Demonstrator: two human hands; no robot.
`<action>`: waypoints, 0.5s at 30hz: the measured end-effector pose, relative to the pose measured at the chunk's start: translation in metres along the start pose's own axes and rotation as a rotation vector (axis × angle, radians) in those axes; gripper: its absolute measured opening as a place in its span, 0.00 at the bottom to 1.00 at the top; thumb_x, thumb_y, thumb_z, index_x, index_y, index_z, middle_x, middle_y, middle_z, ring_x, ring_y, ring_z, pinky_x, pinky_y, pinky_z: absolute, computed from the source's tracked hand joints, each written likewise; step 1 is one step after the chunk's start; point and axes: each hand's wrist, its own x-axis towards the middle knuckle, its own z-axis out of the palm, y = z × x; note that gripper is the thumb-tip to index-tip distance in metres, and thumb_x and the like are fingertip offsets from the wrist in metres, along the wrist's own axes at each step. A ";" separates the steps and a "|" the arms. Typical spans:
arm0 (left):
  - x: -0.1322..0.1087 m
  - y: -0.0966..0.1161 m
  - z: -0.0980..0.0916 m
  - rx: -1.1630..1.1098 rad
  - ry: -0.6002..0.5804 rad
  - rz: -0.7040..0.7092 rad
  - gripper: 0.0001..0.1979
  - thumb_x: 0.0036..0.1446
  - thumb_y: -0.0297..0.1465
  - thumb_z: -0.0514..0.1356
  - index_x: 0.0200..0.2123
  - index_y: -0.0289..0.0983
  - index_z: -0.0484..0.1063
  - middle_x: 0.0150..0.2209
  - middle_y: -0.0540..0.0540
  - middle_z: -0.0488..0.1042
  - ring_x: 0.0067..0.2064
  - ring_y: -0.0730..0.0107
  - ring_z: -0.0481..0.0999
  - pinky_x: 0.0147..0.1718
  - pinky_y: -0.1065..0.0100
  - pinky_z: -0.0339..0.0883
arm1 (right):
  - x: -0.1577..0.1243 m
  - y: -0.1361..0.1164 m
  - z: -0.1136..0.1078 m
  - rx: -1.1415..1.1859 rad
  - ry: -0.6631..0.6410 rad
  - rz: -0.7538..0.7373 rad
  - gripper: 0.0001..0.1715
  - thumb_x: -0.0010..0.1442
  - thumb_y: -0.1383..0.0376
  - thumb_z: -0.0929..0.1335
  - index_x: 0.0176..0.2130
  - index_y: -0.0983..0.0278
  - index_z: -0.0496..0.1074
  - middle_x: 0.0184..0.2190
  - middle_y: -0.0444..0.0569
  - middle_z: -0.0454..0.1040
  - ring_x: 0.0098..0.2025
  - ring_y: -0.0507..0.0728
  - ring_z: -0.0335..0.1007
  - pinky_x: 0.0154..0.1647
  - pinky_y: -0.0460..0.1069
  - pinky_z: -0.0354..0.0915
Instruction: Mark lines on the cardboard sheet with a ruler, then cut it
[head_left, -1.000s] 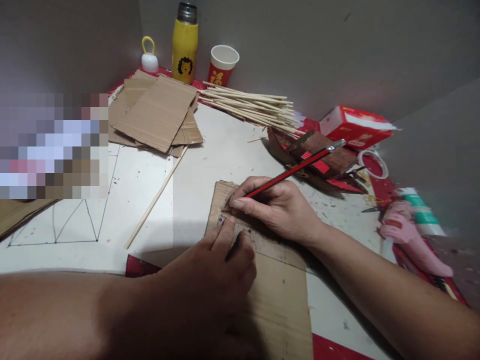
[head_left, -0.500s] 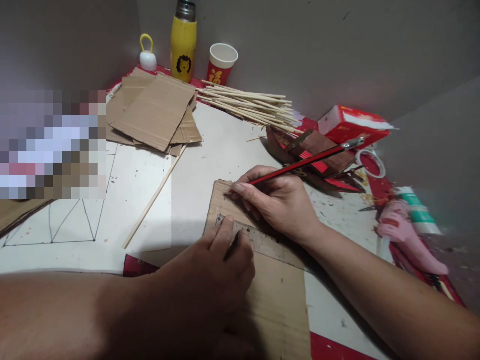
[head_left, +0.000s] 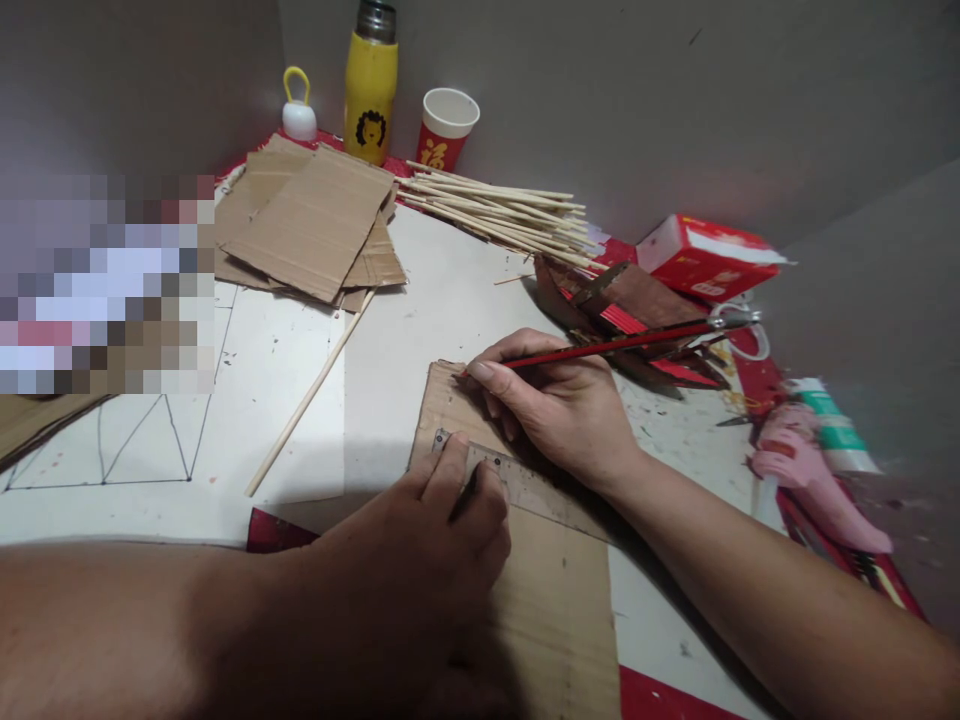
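My right hand [head_left: 562, 405] pinches a red and black pencil [head_left: 626, 340], its point at the far left corner of a cardboard piece [head_left: 562, 580]. The pencil slants, with its back end out to the right over the brown model boat [head_left: 645, 310]. Across the cardboard lies a clear ruler [head_left: 547, 490]. The fingertips of my left hand [head_left: 450, 530] press the ruler down near its left end. A dark patch shows between those fingers; I cannot tell whether it is a thing or shadow.
Cardboard sheets [head_left: 315, 220] are stacked at the back left, with a loose stick [head_left: 307, 400] before them. Sticks [head_left: 502, 210], a yellow bottle [head_left: 371, 100] and a paper cup [head_left: 446, 130] stand behind. A pink glue gun [head_left: 817, 480] lies right, near a red packet [head_left: 709, 258].
The pencil's back end has tipped down and to the right, and its point has shifted slightly up the cardboard. My left hand and the ruler have stayed in place.
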 end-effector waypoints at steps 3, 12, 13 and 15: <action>0.000 0.000 0.000 -0.006 0.004 0.004 0.42 0.59 0.58 0.54 0.56 0.24 0.71 0.61 0.26 0.68 0.64 0.33 0.61 0.62 0.47 0.52 | -0.001 -0.001 -0.001 -0.017 -0.019 -0.001 0.18 0.60 0.53 0.73 0.28 0.63 0.73 0.21 0.41 0.68 0.18 0.47 0.61 0.16 0.46 0.56; 0.000 0.000 -0.001 0.004 0.016 0.004 0.41 0.59 0.58 0.54 0.55 0.25 0.72 0.59 0.28 0.71 0.63 0.34 0.64 0.61 0.49 0.53 | -0.002 0.000 -0.008 -0.133 -0.170 -0.188 0.11 0.62 0.64 0.71 0.28 0.64 0.76 0.25 0.45 0.75 0.27 0.50 0.71 0.26 0.45 0.66; 0.000 0.000 -0.001 0.007 0.020 0.006 0.40 0.60 0.58 0.54 0.55 0.25 0.72 0.59 0.28 0.71 0.63 0.35 0.64 0.61 0.49 0.53 | -0.002 0.000 -0.008 -0.131 -0.179 -0.199 0.10 0.62 0.65 0.71 0.28 0.64 0.76 0.26 0.45 0.76 0.27 0.51 0.72 0.27 0.45 0.67; 0.001 0.000 -0.001 0.010 0.025 0.008 0.40 0.60 0.57 0.54 0.55 0.24 0.72 0.58 0.28 0.71 0.62 0.36 0.65 0.62 0.50 0.53 | -0.001 0.000 -0.007 -0.129 -0.162 -0.199 0.10 0.61 0.66 0.71 0.28 0.64 0.76 0.25 0.45 0.76 0.27 0.50 0.72 0.26 0.44 0.67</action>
